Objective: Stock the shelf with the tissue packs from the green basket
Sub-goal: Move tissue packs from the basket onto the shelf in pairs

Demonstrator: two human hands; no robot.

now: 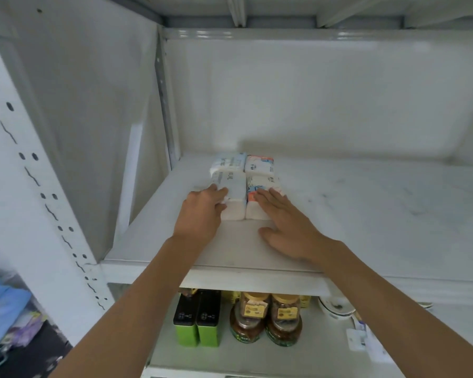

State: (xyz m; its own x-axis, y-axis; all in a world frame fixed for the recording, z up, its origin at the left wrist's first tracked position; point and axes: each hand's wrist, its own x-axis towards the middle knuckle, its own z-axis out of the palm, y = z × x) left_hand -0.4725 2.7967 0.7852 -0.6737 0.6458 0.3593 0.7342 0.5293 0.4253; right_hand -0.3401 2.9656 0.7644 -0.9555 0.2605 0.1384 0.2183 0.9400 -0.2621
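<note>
Four tissue packs sit in a tight two-by-two block on the white shelf (339, 214), toward its left side and back from the front edge: we have a blue-printed pack (234, 196) at front left, an orange-printed pack (257, 184) at front right touching it, and two more directly behind, the rear blue pack (228, 161) and the rear orange pack (258, 163). Our left hand (201, 212) is against the left front corner of the blue-printed pack, its fingers curled around that corner with the thumb lying over the top. Our right hand (284, 222) lies flat over the front end of the orange-printed pack, fingers straight and close together pointing toward the back of the shelf, the thumb spread out to the side and resting on the shelf surface. On the lower shelf we can see two green tins with black lids (198, 320) standing side by side, two jars with brown lids (265, 317) just to their right, and a white bowl (336, 308) farther right, partly hidden by our right forearm. We see no green basket in this view.
</note>
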